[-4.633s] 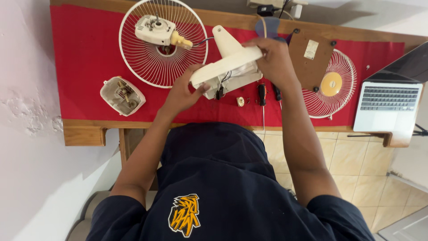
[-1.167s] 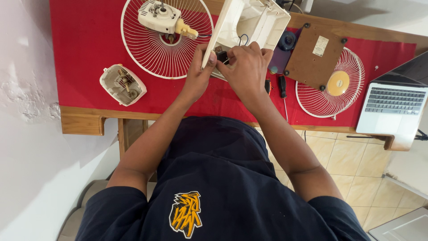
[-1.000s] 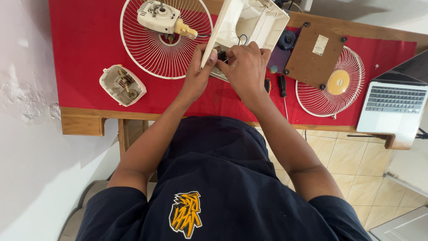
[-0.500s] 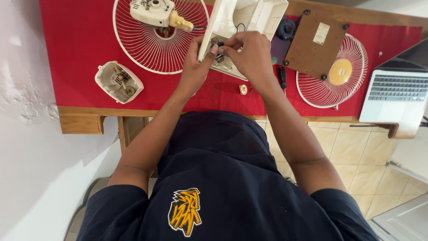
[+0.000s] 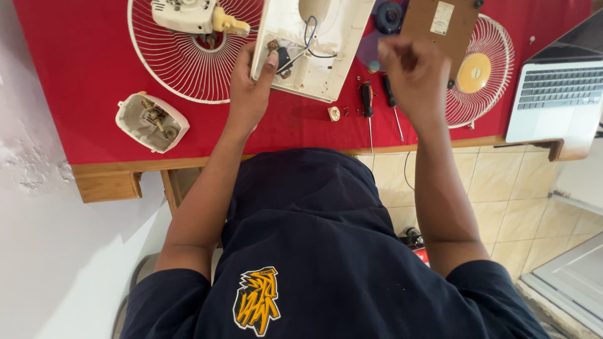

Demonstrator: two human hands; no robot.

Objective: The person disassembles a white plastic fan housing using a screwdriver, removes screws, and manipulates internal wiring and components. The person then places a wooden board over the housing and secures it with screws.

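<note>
A cream plastic fan base [image 5: 317, 47] lies upside down on the red table [image 5: 81, 94], its hollow inside and wires showing. My left hand [image 5: 248, 88] grips its left edge, thumb pressed near the small switch part inside. My right hand [image 5: 411, 75] hovers to the right of the base, fingers curled shut; I cannot see anything in it. Two screwdrivers [image 5: 367, 110] lie on the cloth between my hands, beside a small round cream piece [image 5: 334, 113].
A white wire fan guard [image 5: 188, 59] with the motor unit [image 5: 195, 16] on it lies at the left. A cream motor cover [image 5: 151, 122] sits near the front edge. A second guard [image 5: 483, 75], a brown board [image 5: 440, 22] and a laptop [image 5: 556, 94] are at the right.
My right hand has come off the base's inside and moved right, away from it. The base now lies flatter, held by my left hand alone. The view has shifted closer.
</note>
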